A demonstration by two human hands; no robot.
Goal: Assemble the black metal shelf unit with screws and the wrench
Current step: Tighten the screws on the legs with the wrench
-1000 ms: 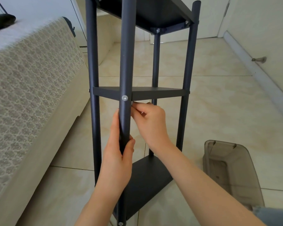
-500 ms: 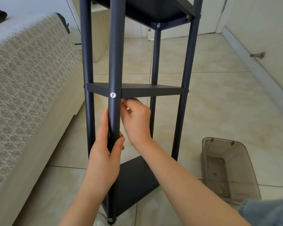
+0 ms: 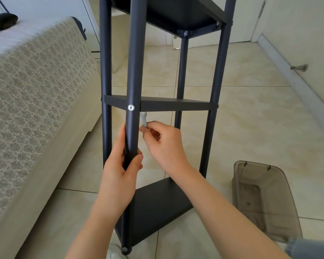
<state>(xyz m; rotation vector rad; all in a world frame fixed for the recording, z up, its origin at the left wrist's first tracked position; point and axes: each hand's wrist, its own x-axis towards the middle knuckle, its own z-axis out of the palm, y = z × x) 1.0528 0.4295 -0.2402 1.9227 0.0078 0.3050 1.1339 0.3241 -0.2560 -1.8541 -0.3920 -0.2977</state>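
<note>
– Shelf unit [image 3: 157, 202] first: what is different from a moment back?
– It stands upright as before, at twelve o'clock from the person. The left hand [image 3: 120, 176] keeps fingers and thumb wrapped round the front post [image 3: 134, 62]. The right hand [image 3: 166, 144] has dropped a little from the underside of the middle shelf [image 3: 176, 104]. That brings the wrench [image 3: 143, 118] into view, pinched between thumb and curled fingers, its head pointing to twelve o'clock just beside the post.
– Meaning?
– Probably a re-seat between turns at this corner. The screw [image 3: 131, 107] sits in the post at shelf level.
– What can't you make out?
– Whatever the wrench works on is behind the post, and its handle is buried in the hand. The unit's top is cut off at twelve o'clock. At four o'clock, the smoky plastic bin [image 3: 260, 199] is too murky to tell its contents.
</note>
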